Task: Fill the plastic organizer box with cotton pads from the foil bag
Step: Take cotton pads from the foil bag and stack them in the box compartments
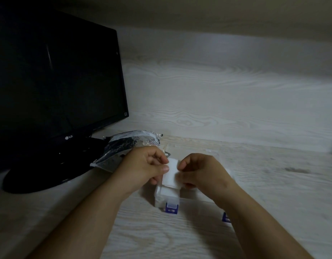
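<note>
You hold one white cotton pad [170, 172] between both hands, just above the left end of the plastic organizer box [158, 195]. Its flat face is turned up toward you and its longer side runs roughly near to far. The thumb and fingers of your left hand [142, 165] pinch its left edge. The fingers of your right hand [202, 171] are curled in on its right edge, though that side is blurred. The box is clear, white pads show through its left end, and two blue latches [171, 208] sit on its near side, the right one partly behind your right forearm. The foil bag [124, 144] lies crumpled on the worktop [255, 184] just beyond your left hand. It carries dark print that is too small to read. Far left stands a black monitor [55, 81], its screen dark, with the LG logo [69, 137] on its lower bezel.
</note>
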Demonstrator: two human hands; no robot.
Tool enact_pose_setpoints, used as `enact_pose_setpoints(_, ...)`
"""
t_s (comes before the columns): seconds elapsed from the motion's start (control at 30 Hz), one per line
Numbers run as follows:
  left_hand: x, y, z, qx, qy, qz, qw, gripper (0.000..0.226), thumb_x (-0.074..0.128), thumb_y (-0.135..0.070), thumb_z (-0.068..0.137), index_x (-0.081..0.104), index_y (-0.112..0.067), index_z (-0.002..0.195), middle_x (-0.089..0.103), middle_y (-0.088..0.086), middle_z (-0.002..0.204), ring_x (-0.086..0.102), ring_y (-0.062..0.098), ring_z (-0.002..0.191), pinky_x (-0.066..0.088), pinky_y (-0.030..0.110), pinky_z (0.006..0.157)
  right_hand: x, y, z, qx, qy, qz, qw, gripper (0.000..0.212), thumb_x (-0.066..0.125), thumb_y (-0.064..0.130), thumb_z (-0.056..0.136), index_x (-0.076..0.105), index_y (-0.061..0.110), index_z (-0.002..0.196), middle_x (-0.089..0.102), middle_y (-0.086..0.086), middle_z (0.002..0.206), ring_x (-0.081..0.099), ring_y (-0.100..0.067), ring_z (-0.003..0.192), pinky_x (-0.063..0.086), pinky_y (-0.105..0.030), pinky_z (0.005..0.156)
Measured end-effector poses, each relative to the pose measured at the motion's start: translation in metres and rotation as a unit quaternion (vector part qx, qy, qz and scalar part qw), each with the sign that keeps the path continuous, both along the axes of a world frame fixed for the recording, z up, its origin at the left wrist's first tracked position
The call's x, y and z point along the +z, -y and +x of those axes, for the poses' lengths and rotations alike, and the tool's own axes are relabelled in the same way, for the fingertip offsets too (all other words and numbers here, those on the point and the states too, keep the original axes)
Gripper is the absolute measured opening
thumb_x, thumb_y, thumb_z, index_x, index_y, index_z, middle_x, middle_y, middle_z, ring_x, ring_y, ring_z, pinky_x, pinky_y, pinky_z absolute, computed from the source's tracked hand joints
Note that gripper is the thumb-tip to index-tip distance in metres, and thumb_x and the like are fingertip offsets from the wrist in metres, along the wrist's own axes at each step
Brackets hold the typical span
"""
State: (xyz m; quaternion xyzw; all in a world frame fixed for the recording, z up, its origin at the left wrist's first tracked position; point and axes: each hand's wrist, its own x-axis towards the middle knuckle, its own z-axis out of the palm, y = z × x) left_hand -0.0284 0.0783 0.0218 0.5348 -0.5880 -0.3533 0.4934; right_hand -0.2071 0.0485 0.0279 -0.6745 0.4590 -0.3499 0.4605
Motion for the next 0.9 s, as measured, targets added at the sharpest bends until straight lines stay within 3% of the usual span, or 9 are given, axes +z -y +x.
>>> enact_pose_setpoints(0.1,-0.001,0.001,0.001,0.009,0.043,-0.005,0.999,0.017,0.076,0.000,0.077,0.068,-0.015,0.074,0.060,-0.002,0.055,0.053,0.009,0.050,0.043,0.019,0.047,-0.001,0.000,-0.001,0.001,-0.009,0.012,1.000,0.016,0.072,-0.008,0.076,0.065,0.006,0.078,0.061,-0.011,0.065,0.056,-0.027,0.061,0.055,-0.047,0.070)
enact_pose_setpoints(0.17,-0.002,0.001,0.001,0.014,0.078,-0.012,0.997,0.016,0.079,-0.006,0.076,0.070,-0.019,0.072,0.062,-0.002,0.057,0.056,0.009,0.055,0.045,0.021,0.056,-0.002,0.000,-0.001,0.005,-0.011,0.034,0.999,0.015,0.070,-0.009,0.077,0.065,0.004,0.080,0.061,-0.014,0.069,0.057,-0.029,0.062,0.057,-0.052,0.070)
enact_pose_setpoints(0.33,-0.004,0.001,0.003,0.000,0.120,-0.007,0.993,0.016,0.081,-0.008,0.073,0.071,-0.021,0.070,0.064,-0.005,0.058,0.057,0.006,0.057,0.046,0.025,0.064,-0.004,-0.002,0.000,0.037,-0.027,0.068,0.997,0.014,0.071,-0.006,0.080,0.066,0.006,0.080,0.062,-0.012,0.072,0.061,-0.022,0.058,0.060,-0.035,0.062)
enact_pose_setpoints(0.6,-0.006,0.002,0.005,0.014,0.146,0.003,0.989,0.016,0.081,-0.010,0.073,0.072,-0.022,0.070,0.064,-0.007,0.059,0.059,0.003,0.057,0.049,0.025,0.064,-0.006,0.000,-0.001,0.048,-0.040,0.061,0.996,0.011,0.079,0.004,0.077,0.069,0.006,0.082,0.066,-0.008,0.068,0.065,-0.019,0.061,0.061,-0.033,0.066)
enact_pose_setpoints(0.9,-0.012,0.005,0.010,0.013,0.195,0.028,0.980,0.019,0.086,-0.012,0.066,0.074,-0.026,0.067,0.057,-0.012,0.055,0.050,-0.002,0.050,0.040,0.015,0.054,-0.007,-0.003,0.003,0.037,-0.136,-0.007,0.990,0.011,0.078,0.009,0.077,0.071,0.009,0.086,0.065,-0.001,0.058,0.060,-0.009,0.047,0.049,-0.019,0.049)
